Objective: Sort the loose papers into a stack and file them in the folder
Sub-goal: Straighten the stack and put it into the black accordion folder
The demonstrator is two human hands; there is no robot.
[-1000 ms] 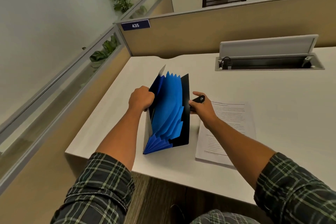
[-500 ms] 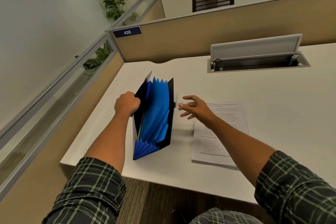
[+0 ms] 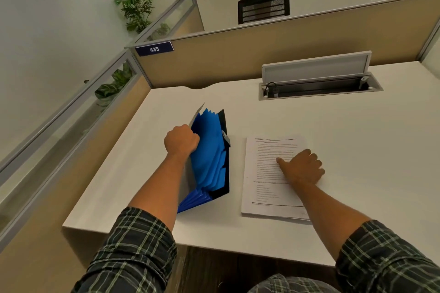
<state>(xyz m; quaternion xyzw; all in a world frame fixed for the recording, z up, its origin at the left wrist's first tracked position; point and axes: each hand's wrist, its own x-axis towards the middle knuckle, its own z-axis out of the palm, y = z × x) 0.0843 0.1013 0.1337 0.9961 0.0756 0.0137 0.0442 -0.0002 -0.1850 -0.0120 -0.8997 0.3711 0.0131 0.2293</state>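
Observation:
A blue accordion folder (image 3: 210, 157) with black covers stands on its edge on the white desk (image 3: 357, 150), its pockets fanned apart. My left hand (image 3: 182, 141) is closed on the folder's left cover near the top and holds it up. To the right lies a stack of printed papers (image 3: 266, 173), flat on the desk. My right hand (image 3: 302, 167) rests on top of the stack, fingers spread and pointing left, palm down on the pages.
An open cable tray (image 3: 319, 89) with a raised lid sits in the desk at the back. Beige partition walls (image 3: 262, 54) close off the back and left. The desk's front edge runs just under my forearms.
My right hand let go of the folder's right cover and clasp, moved right, and came down onto the paper stack. The left hand kept hold of the folder.

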